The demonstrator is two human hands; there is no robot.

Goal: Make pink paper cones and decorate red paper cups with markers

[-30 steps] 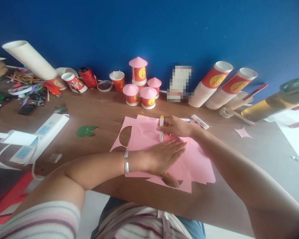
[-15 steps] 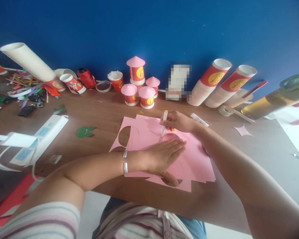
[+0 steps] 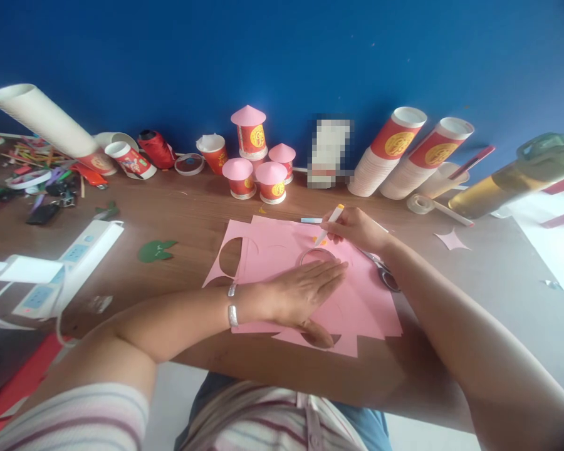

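My left hand (image 3: 305, 291) lies flat with fingers stretched out on a round ring (image 3: 316, 254) that rests on pink paper sheets (image 3: 366, 307) with round holes cut out. My right hand (image 3: 357, 228) is closed on a white marker with an orange cap (image 3: 329, 224), its tip down on the pink paper at the far edge of the ring. Scissors (image 3: 380, 272) lie on the paper under my right wrist.
Red cups with pink cone lids (image 3: 258, 169) stand by the blue wall. Stacks of paper cups (image 3: 395, 156) lie at the right, next to a tape roll (image 3: 420, 203) and a bottle (image 3: 512, 181). A power strip (image 3: 61, 266) and craft clutter (image 3: 47, 181) sit left.
My right hand has moved the marker from the left side of the ring round to its far right side. The left hand has stayed pressed flat.
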